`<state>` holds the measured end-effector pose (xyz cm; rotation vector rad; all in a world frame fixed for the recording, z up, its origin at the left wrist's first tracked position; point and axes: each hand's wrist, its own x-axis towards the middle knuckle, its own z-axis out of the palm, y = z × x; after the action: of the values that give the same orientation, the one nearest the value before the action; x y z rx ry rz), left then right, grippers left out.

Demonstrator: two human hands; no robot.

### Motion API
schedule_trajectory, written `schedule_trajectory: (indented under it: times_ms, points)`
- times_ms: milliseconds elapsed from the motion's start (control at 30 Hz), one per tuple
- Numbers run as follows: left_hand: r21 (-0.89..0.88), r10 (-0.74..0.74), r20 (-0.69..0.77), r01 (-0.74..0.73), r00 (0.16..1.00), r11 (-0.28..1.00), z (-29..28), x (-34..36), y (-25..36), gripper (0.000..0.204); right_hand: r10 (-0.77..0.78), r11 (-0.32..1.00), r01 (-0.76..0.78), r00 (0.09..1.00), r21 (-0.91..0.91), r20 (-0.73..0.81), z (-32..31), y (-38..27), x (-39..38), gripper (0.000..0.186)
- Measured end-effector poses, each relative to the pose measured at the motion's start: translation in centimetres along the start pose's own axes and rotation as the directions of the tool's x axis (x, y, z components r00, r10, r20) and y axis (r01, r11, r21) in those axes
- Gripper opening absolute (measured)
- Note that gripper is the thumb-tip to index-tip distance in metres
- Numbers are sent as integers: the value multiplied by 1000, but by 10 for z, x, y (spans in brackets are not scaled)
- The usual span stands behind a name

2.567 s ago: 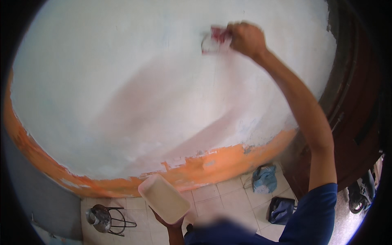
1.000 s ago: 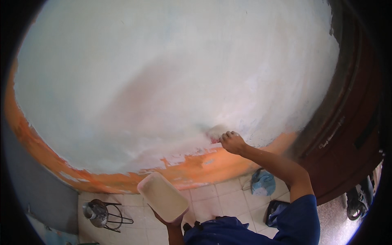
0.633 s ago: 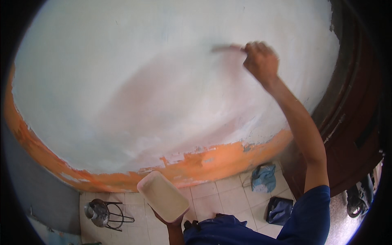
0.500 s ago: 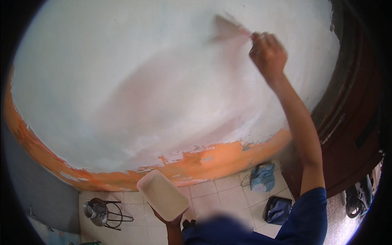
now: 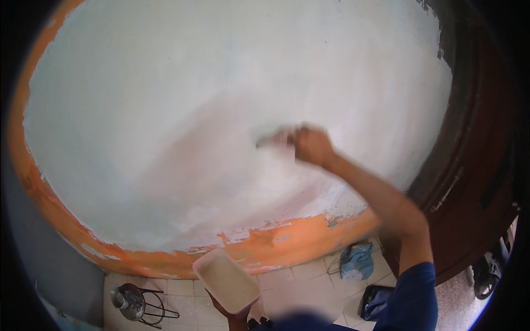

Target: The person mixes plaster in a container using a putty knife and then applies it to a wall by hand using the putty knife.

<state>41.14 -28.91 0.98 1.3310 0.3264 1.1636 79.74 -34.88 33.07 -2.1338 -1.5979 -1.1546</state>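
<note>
In front of the white-coated wall [image 5: 138, 83], my right hand [image 5: 312, 144] is closed round a putty knife [image 5: 269, 138], blurred by motion, its blade pointing left at the wall. Whether the blade touches the wall is hard to tell. Low in the picture, my left hand [image 5: 238, 314] holds a pale rectangular plastic tub [image 5: 228, 282] from underneath, its open top facing up. A cream-coloured layer shows inside the tub. Most of the left fingers are hidden beneath it.
Bare orange paint [image 5: 292, 237] borders the white area below and left. A black-legged stool [image 5: 157, 309] with a metal pot [image 5: 122, 298] stands lower left. On the tiled floor [image 5: 309, 272] lie a blue bag [image 5: 356, 260] and a dark box [image 5: 375, 302]. A dark red door [image 5: 469, 193] is at right.
My right hand has swept the putty knife down and left across the wall, the elbow bending more. The tub stays in my left hand, shifted slightly lower in the picture as the view moved.
</note>
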Motion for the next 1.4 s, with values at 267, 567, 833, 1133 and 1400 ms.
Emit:
schedule_trajectory:
  times_ms: [267,567,833,1133,1400]
  points:
    - [165,138,-70,-125,988,978,19,10,34,55,-114,876,-219,771,-429,-626,-222,59,188,8]
    - [-196,-37,-237,-10,971,980,-21,-1,5,64,-541,747,461,840,-480,-34,40,-33,-6,35]
    - [-3,30,-241,-31,970,1000,-28,21,40,100,-105,994,113,954,-12,282,60,-71,-38,22]
    - [345,223,-164,-156,961,925,-75,27,15,100,-68,889,-228,790,-396,-609,-196,-11,214,6]
    - [418,266,-85,-208,960,885,-104,39,26,107,-505,807,402,849,-432,-154,83,-117,-10,28]
